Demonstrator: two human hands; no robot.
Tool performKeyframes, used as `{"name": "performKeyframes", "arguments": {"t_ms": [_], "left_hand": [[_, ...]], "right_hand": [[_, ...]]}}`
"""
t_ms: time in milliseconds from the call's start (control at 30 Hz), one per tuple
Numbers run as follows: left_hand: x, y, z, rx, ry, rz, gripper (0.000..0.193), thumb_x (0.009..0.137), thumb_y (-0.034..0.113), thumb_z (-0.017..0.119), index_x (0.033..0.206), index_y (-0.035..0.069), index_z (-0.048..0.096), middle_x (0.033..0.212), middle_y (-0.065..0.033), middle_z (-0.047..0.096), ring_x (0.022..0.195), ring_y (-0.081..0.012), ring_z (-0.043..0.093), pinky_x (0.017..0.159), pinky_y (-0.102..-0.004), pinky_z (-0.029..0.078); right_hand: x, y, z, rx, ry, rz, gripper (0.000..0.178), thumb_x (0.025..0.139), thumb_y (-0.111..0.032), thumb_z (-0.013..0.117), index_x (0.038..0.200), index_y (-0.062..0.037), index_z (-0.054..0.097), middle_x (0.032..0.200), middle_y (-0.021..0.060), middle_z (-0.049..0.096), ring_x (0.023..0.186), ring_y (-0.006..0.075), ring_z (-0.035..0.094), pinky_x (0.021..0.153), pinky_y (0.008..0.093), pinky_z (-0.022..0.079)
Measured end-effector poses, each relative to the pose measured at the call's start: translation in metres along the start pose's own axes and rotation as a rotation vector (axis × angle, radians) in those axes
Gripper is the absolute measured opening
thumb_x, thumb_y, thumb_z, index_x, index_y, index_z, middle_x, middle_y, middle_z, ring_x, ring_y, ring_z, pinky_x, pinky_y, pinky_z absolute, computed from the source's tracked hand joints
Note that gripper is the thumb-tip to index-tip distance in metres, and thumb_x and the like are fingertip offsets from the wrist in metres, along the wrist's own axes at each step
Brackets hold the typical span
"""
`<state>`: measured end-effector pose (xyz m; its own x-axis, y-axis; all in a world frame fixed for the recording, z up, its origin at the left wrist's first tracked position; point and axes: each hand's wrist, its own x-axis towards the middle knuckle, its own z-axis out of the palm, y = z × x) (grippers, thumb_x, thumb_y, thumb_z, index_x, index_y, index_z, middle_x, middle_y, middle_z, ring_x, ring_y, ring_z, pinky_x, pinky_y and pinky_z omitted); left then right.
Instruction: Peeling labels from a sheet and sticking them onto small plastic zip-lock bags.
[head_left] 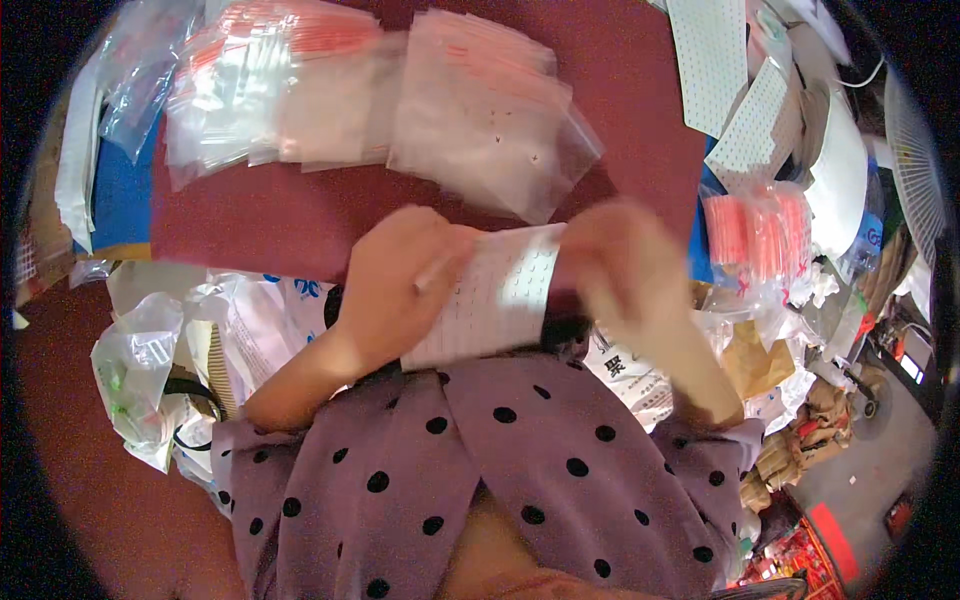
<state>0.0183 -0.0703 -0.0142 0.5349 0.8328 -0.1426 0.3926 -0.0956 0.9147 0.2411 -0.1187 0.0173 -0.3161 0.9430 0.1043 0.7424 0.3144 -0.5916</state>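
My left hand [395, 285] is closed on the left side of a white card [505, 285], holding it tilted in front of my body at the table's near edge. Rows of small dark marks or tiny pieces cover the card; blur hides what they are. Beside the card's right edge is my right hand [630, 265], smeared by motion, its fingers unreadable. Whether it touches the card or holds anything, I cannot tell. Just beyond both hands, see-through zip bags with red top strips lie fanned out in a left stack [270, 90] and a right stack [480, 120].
The bags lie on a dark red tabletop [270, 225]. At the far right are white dotted sheets [755, 125], a packet of red-striped bags [760, 235], a bottle [870, 225] and a fan [912, 130]. Crumpled plastic bags [140, 365] hang at the left.
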Motion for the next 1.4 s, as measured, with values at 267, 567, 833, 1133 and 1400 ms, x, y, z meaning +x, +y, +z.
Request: {"name": "performKeyframes", "arguments": {"t_ms": [267,567,833,1133,1400], "left_hand": [[0.032,-0.012,0.044,0.631,-0.058,0.502,0.035,0.076,0.016,0.061,0.109,0.005,0.057,0.120,-0.0093,0.053,0.114,-0.0282,0.047,0.095,-0.0448,0.037],[0.036,-0.011,0.050,0.556,-0.083,0.514,0.037,0.072,0.014,0.062,0.108,0.005,0.058,0.120,-0.0081,0.054,0.111,-0.0268,0.051,0.095,-0.0413,0.041],[0.041,-0.010,0.053,0.627,-0.123,0.552,0.036,0.072,0.016,0.063,0.107,0.006,0.058,0.124,-0.0086,0.052,0.115,-0.0271,0.049,0.094,-0.0413,0.042],[0.040,-0.009,0.050,0.667,-0.104,0.540,0.037,0.074,0.019,0.061,0.109,0.008,0.059,0.124,-0.0063,0.053,0.115,-0.0233,0.049,0.096,-0.0379,0.039],[0.040,-0.007,0.051,0.621,-0.091,0.508,0.032,0.076,0.018,0.059,0.107,0.008,0.060,0.122,-0.0041,0.055,0.113,-0.0235,0.050,0.095,-0.0373,0.039]], "right_hand": [[0.064,0.076,0.009,0.319,0.026,0.213,0.030,0.067,0.012,0.061,0.090,-0.0023,0.047,0.086,0.0041,0.046,0.082,0.0149,0.051,0.077,0.0258,0.045],[0.069,0.079,-0.019,0.160,0.007,0.250,0.029,0.063,0.000,0.065,0.089,-0.0001,0.052,0.083,0.0158,0.053,0.081,0.0353,0.055,0.070,0.0410,0.046],[0.074,0.071,0.003,0.105,0.007,0.137,0.029,0.066,0.003,0.065,0.088,0.0005,0.046,0.076,0.0110,0.046,0.067,0.0253,0.050,0.062,0.0317,0.044],[0.066,0.079,-0.032,-0.508,-0.105,0.320,0.042,0.057,-0.020,0.078,0.090,-0.0099,0.052,0.081,0.0114,0.059,0.081,0.0336,0.059,0.071,0.0447,0.047],[0.068,0.064,-0.016,-0.517,-0.131,0.275,0.027,0.062,-0.011,0.074,0.082,-0.0063,0.056,0.071,0.0080,0.057,0.071,0.0274,0.058,0.066,0.0371,0.044]]}}
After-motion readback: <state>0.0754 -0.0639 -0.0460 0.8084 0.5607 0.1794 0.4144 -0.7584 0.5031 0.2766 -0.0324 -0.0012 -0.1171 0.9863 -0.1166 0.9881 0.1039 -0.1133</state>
